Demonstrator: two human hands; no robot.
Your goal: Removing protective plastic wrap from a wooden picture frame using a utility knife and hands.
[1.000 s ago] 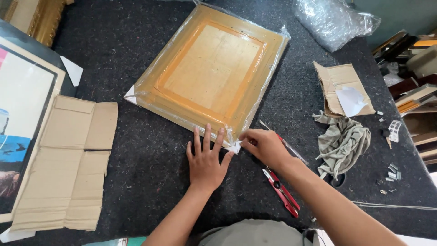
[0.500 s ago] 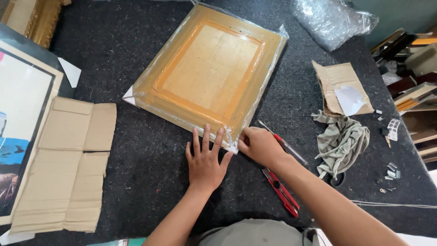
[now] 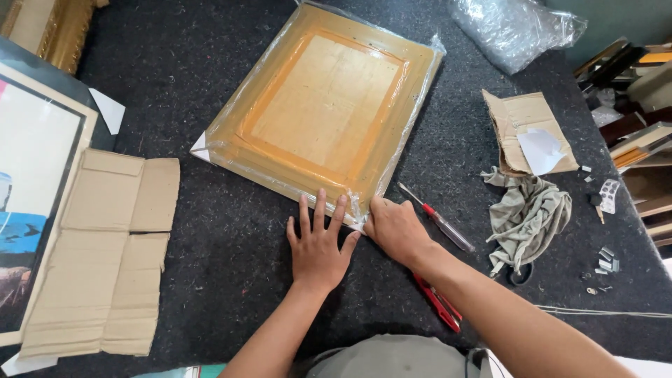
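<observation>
One frame: plastic-wrapped wooden frame [image 3: 325, 112], 12 o'clock
Two hands: left hand [image 3: 318, 241] flat, open; right hand [image 3: 395, 227] pinching wrap at the frame's corner
One screwdriver [image 3: 437, 218]: 3 o'clock

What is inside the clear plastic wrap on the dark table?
A flat tan wooden frame, seen from its back with an orange border. Its front side faces down and is hidden.

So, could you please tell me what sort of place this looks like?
Probably a picture-framing workshop. The left hand and right hand press on a plastic-wrapped frame on a dark felt-covered bench, with a gilt frame and frame mouldings around it.
</observation>
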